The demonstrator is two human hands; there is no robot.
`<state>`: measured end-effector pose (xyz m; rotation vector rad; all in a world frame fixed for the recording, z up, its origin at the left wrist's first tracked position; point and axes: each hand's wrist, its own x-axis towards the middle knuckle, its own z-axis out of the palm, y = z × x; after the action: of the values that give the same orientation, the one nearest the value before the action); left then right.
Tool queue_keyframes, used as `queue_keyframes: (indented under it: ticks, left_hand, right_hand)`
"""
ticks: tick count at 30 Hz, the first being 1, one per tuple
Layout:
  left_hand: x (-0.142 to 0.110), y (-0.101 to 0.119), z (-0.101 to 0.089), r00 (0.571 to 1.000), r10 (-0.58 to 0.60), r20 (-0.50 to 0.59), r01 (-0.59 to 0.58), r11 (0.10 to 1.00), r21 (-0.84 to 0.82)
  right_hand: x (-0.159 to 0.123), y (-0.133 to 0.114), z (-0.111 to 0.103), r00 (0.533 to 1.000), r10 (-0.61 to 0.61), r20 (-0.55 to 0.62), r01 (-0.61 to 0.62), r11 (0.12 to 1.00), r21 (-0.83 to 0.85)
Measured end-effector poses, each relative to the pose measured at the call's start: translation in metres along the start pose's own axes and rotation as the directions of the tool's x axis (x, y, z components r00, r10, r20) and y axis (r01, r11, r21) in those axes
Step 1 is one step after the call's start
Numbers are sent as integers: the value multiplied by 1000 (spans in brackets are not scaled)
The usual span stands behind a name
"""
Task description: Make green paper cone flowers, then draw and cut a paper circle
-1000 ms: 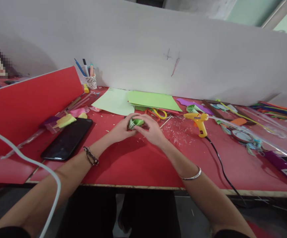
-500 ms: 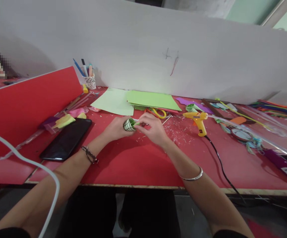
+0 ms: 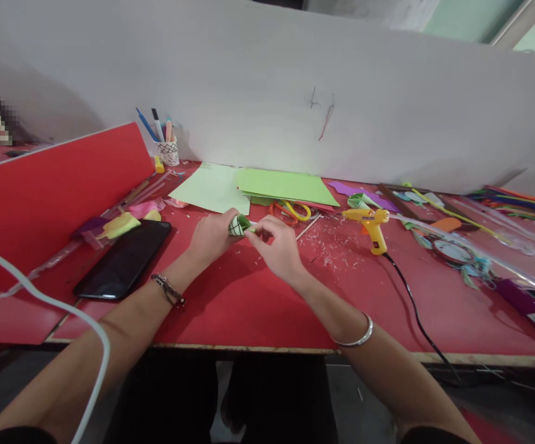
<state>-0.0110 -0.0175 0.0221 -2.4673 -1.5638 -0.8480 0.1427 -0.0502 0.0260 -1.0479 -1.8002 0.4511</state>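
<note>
Paper cone [image 3: 237, 226], green inside and crossed with black lines outside: where exactly is it?

Held up over the middle of the worktop [image 3: 258, 314], seemingly nearer the far edge than the front one, in the left hand [image 3: 211, 237]. Those fingers are curled closely around its side.

And the right hand [image 3: 280, 248]?

Thumb and forefinger almost meet, pinching a pale green bit [image 3: 251, 230] at the cone's rim (flap or separate strip, I cannot tell).

So what could go wrong?

Mostly the paper itself, I think. Too tight a left grip could buckle the wall; a sharp tug from the right could tear the rim or make the roll spring loose.

Anything around it?

The glue gun [image 3: 373, 229] lies to the right, and its black cord [image 3: 410, 302] drops over the worktop's front edge beyond the right forearm [image 3: 334, 308]. A wide elbow swing could catch the cord and drag the gun (whether it is hot, I cannot tell).

And towards the left corner?

A white cable [image 3: 63, 305] passes in front of the left forearm [image 3: 131, 330], so raising that arm could snag it and jerk the cone. Paper scraps [image 3: 332, 242] could cling too, if any glue is wet.
</note>
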Motion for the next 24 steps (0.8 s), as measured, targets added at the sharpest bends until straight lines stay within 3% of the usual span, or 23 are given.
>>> queue_keyframes:
  ticks: [8, 12, 15, 19, 24]
  left_hand:
    - [1, 1, -3, 995, -99, -9, 95, 973, -209]
    - [1, 2, -1, 997, -71, -39, 53, 938, -344]
    - [3, -1, 1, 998, 22, -54, -43, 898, -438]
    - [6, -4, -2, 984, 180, 5, -144, 808, -571]
    - [6, -9, -11, 952, 254, 174, -60, 708, -704]
  right_hand:
    - [-3, 4, 3, 972, -201, 124, 217, 967, -131]
    - [-3, 5, 2, 948, -280, 151, 311, 917, -251]
    - [-1, 5, -3, 914, -355, 198, 406, 827, -389]
    - [2, 10, -13, 855, -441, 271, 513, 645, -567]
    - [8, 17, -23, 753, -580, 311, 612, 442, -656]
